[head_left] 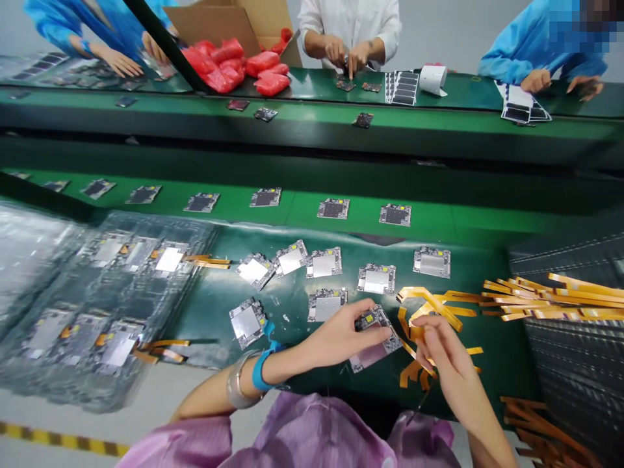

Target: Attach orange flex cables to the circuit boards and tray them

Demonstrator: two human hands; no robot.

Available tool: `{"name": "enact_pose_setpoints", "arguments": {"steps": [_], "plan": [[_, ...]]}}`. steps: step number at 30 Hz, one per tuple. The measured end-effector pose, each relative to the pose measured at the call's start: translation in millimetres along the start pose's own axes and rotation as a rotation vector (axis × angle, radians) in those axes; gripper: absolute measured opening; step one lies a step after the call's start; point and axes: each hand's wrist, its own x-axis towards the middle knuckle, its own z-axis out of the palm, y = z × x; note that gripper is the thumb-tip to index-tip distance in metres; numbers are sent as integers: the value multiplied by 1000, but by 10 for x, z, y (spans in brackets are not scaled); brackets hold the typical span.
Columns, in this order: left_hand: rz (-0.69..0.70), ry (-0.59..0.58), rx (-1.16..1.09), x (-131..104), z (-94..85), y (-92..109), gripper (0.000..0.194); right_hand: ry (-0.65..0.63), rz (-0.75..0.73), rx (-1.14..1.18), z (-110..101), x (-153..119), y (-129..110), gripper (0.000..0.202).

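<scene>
My left hand [353, 331] is closed on a circuit board [373, 354] with a silvery shield plate, thumb along one edge and fingers at the far edge. The board is tilted just above the green bench. A blue wrist strap and a metal bangle circle that wrist. To its right, my right hand [436, 348] pinches the end of an orange flex cable [416, 331] near the board's right edge. Whether cable and board touch is hidden by the fingers. More orange flex cables [431, 302] lie in a loose pile around the right hand.
Several circuit boards [377, 279] lie beyond my hands. Clear plastic trays [58, 292] hold boards with cables on the left. A green conveyor [292, 211] carries more boards. Bundled cables [550, 299] rest on dark stacked trays at right. Co-workers sit across, near red bags [221, 65].
</scene>
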Motion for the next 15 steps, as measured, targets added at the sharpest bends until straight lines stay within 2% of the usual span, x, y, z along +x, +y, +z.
{"name": "enact_pose_setpoints", "arguments": {"steps": [3, 7, 15], "plan": [[-55, -65, -14, 18, -47, 54, 27, -53, 51, -9, 23, 49, -23, 32], [-90, -145, 3, 3, -88, 63, 22, -67, 89, 25, 74, 85, -21, 34], [-117, -129, 99, -34, -134, 118, 24, -88, 169, 163, 125, 63, -84, 34]]}}
